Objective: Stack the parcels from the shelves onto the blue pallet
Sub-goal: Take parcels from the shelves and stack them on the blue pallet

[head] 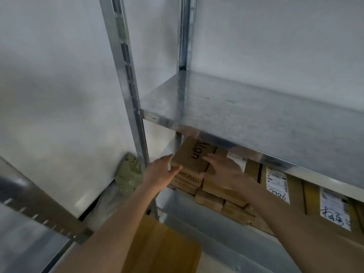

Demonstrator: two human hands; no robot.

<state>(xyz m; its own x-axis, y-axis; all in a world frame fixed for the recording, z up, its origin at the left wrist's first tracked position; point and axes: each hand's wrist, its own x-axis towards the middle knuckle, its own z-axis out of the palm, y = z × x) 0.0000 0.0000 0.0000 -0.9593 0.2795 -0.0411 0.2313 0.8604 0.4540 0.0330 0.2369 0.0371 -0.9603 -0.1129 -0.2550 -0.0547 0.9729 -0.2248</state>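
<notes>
— Where does the top parcel (192,157) lie relative to the person's hands?

— Between them. It is a brown carton with dark lettering, on top of a pile of cartons (212,196) on the lower shelf, tucked under the edge of the bare metal shelf (256,115) above. The left hand (162,172) is at its left side, fingers laid along that face and thumb across the near corner. The right hand (222,170) lies flat on the right part of its top, fingers nearly straight and pointing inward.

— Does either hand have a real hold on it?

— It seems not. Both hands look spread rather than curled; they touch or press the carton without clasping it, though motion blur softens the fingertips.

— Which way does the carton run?

— Its long axis appears to point from the hands back into the rack, so it would likely come out short end first, straight toward the person.

— Which hand is nearer?

— Both reach it; the left is closer to the near corner. The labelled cartons (277,182) lie beyond the right hand. The blue pallet is out of view.
</notes>
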